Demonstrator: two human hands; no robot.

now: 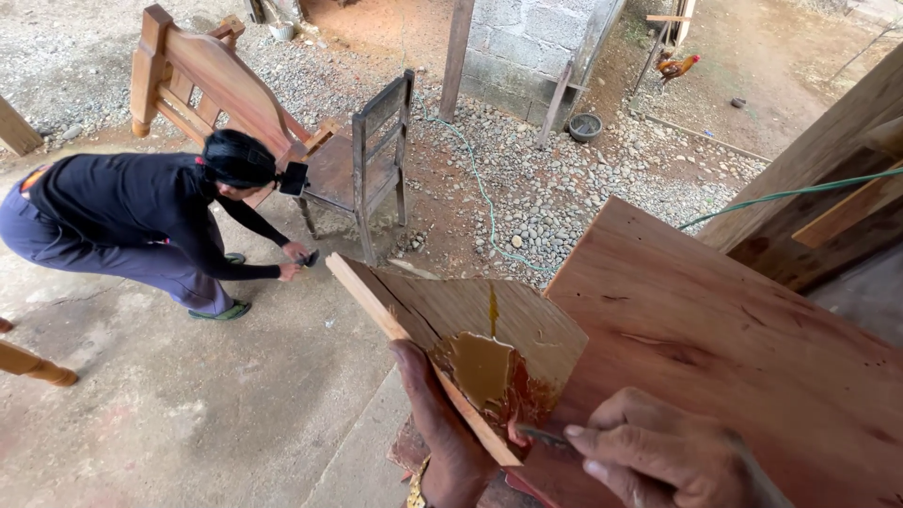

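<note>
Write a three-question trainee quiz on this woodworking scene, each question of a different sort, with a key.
1. True or false: the left hand holds up the plywood scrap that carries the brown paste.
2. Multiple choice: the right hand holds a thin tool whose tip is at
A) the wooden chair
B) the lower edge of the paste
C) the green hose
3. Fill in: the other person, bent over near the wooden chair, stands on the ______ floor.

Key: 1 true; 2 B; 3 concrete.
</note>
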